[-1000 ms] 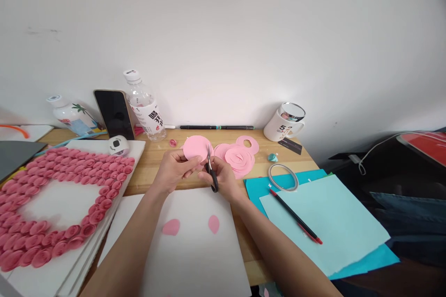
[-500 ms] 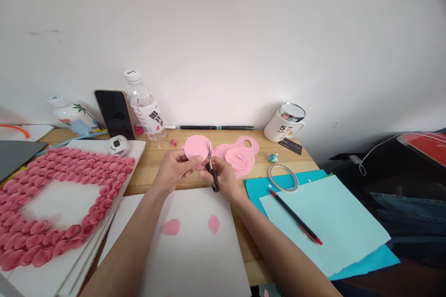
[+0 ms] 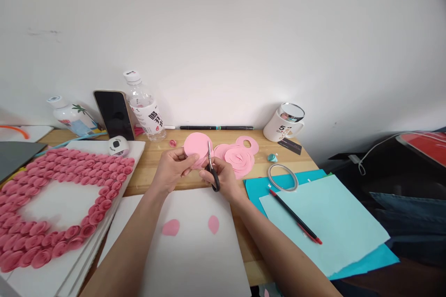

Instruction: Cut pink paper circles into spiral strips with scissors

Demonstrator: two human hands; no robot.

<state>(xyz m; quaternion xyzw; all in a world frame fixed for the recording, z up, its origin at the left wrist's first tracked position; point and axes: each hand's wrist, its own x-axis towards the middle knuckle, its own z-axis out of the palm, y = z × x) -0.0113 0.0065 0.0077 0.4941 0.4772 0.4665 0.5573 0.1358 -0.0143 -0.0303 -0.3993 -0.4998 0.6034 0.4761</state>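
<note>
Between thumb and fingers, my left hand (image 3: 170, 167) pinches a round pink paper disc (image 3: 196, 145) above the wooden table. My right hand (image 3: 225, 176) is closed on black-handled scissors (image 3: 213, 174), whose blades point up and lie against the disc's right edge. Right behind the scissors rests a pile of pink paper cut in spiral rings (image 3: 239, 160). On the white board (image 3: 195, 264) under my forearms lie two small pink paper scraps, one a petal-shaped piece (image 3: 213, 225). Parts of the fingers around the scissor loops are hidden.
At left stands a board covered with pink paper roses (image 3: 75, 241), with a phone (image 3: 114, 115) and a water bottle (image 3: 146, 109) behind. On the right are a white mug (image 3: 283, 123), a tape roll (image 3: 283, 177), a pen (image 3: 294, 216) and blue paper sheets (image 3: 327, 222).
The pink disc has shifted slightly up and left against the scissor blades, and its tilt differs a little. Both hands keep their grips; everything else stays in place.
</note>
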